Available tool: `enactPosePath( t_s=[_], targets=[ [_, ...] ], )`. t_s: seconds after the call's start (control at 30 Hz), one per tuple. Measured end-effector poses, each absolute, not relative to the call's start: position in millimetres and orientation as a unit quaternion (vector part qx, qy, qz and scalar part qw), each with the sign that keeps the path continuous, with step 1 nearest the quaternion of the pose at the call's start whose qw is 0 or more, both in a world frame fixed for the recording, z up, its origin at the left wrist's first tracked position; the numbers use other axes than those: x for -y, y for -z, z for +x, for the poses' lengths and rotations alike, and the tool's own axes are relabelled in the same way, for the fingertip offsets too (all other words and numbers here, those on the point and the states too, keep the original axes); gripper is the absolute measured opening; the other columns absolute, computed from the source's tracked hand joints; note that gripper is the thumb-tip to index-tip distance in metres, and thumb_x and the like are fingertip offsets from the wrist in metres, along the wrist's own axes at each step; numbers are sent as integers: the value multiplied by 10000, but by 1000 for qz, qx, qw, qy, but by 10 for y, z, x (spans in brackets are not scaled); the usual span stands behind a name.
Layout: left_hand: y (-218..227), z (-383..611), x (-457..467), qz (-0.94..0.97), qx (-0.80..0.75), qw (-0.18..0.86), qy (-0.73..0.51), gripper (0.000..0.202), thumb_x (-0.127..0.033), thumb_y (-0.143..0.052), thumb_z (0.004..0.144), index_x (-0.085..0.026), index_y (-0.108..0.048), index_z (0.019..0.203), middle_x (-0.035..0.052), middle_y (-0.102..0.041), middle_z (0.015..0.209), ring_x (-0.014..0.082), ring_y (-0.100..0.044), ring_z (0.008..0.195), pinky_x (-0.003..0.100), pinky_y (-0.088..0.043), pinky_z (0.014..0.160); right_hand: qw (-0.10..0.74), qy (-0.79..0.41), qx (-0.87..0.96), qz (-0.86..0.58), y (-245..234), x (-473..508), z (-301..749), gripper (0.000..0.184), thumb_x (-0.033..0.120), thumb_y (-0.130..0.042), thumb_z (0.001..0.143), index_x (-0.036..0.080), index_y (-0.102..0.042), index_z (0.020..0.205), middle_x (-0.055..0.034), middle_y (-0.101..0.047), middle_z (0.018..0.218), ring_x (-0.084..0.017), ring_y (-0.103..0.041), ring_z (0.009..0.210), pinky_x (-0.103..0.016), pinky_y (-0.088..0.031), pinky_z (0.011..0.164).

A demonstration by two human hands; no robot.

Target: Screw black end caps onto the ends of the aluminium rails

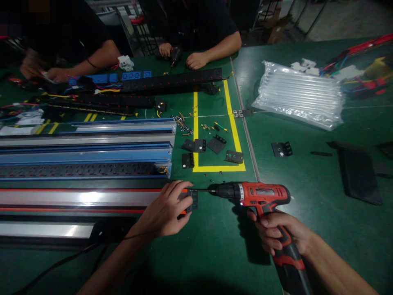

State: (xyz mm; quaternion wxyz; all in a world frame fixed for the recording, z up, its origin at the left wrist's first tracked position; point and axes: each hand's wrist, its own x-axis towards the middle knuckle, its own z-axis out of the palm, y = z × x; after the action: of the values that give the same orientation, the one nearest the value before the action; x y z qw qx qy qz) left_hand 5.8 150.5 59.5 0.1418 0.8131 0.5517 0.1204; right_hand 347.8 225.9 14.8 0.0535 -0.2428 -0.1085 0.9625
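Drill bit (202, 190) aligned with end of orange-edged rail (89, 198).
Right hand (291, 227) grips red drill (265, 193), its bit pointing at the rail's end; contact cannot be confirmed. Left hand (166, 211) is clasped over that end, fingers curled. Rail lies on the green table (221, 250), well back from the far edge. Loose black brackets (216, 143) lie beyond; a plastic-wrapped pack (301, 94) sits nearer the far edge.

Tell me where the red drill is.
In the head view, the red drill is right of centre in the right hand, its bit pointing left at the orange-edged bar the left hand grips.
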Motion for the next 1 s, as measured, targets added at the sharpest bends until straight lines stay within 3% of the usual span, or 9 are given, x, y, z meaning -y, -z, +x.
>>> enactPosePath(
  t_s=[0.57,1.0],
  targets=[
    [-596,62,-1510,814,-553,142,-110,145,-172,-651,748,-191,-572,868,123,-455,1323,314,-461,1207,534,-455,974,66,-960,104,-251,-156,-2278,3482,265,151,-579,805,178,-611,1067,109,-394,501,-56,-392,398,-250,-503,522],
    [-593,62,-1511,814,-552,140,-115,145,-180,-656,741,-187,-578,863,128,-471,1312,314,-463,1207,529,-455,970,61,-967,98,-229,-123,-2264,3471,196,129,-573,795,170,-600,985,100,-418,504,-59,-417,403,-247,-506,528]
  ],
)
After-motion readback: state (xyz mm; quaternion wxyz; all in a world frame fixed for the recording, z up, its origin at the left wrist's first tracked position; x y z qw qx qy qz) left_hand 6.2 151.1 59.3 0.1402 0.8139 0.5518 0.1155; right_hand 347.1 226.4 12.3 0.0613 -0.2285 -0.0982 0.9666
